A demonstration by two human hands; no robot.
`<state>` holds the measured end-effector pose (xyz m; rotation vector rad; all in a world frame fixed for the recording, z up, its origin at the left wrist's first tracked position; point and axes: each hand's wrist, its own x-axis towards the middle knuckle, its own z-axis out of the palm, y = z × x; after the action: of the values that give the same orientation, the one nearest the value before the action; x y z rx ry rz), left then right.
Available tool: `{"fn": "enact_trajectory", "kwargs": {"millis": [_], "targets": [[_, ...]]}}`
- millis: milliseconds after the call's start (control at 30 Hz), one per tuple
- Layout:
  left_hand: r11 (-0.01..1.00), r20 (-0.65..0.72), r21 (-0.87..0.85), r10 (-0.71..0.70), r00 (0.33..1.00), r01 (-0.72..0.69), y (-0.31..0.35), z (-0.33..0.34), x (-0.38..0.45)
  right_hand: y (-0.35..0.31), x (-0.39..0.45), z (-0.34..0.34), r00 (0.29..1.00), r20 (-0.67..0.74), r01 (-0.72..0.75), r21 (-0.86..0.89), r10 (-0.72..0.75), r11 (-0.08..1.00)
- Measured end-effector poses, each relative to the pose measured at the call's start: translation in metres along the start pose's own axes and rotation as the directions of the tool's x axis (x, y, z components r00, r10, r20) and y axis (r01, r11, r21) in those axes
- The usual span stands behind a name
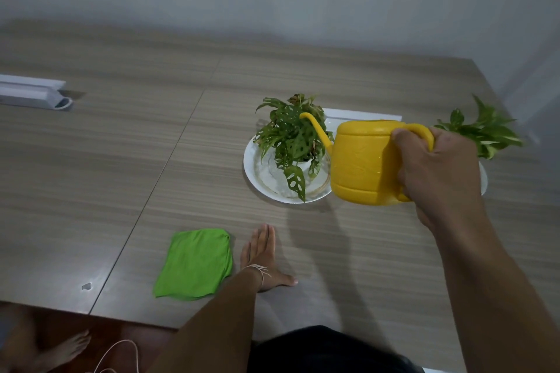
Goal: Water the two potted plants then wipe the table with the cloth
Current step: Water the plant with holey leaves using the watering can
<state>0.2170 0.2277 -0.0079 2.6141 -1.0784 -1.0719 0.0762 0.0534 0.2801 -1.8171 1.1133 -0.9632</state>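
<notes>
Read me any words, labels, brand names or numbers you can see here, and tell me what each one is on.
No readable text anywhere in this view.
Yellow watering can, held by the right hand: plain, no label showing.
Green cloth beside the left hand: plain.
White plate under the potted plant: no print.
White rail on the table: no marking legible.
</notes>
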Motion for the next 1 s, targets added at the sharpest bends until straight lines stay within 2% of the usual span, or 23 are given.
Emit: {"fn": "enact_trajectory", "kwargs": {"millis": [200,467,633,733,1000], "targets": [[1.000,-0.019,-0.002,-0.008,1.000,0.008,0.000,0.002,0.001,-0.005,0.004,0.001,1.000,-0.019,0.006,0.012,-0.006,1.000],[1.000,-0.019,-0.005,-0.014,1.000,0.014,0.001,0.002,0.000,-0.006,0.008,-0.005,0.994,-0.050,0.091,-0.181,-0.102,0.979],[1.000,-0.016,-0.008,-0.013,1.000,0.013,0.001,0.002,0.000,-0.010,0.004,-0.010,0.990,-0.002,0.139,-0.251,-0.144,0.958],[1.000,-0.008,-0.007,-0.007,1.000,0.007,0.000,0.002,0.001,-0.011,0.004,-0.015,0.992,0.045,0.129,-0.273,-0.122,0.953],[1.000,-0.017,-0.002,-0.001,1.000,0.001,0.001,0.002,0.001,-0.017,-0.003,-0.019,0.985,0.117,0.151,-0.250,-0.125,0.956]]}}
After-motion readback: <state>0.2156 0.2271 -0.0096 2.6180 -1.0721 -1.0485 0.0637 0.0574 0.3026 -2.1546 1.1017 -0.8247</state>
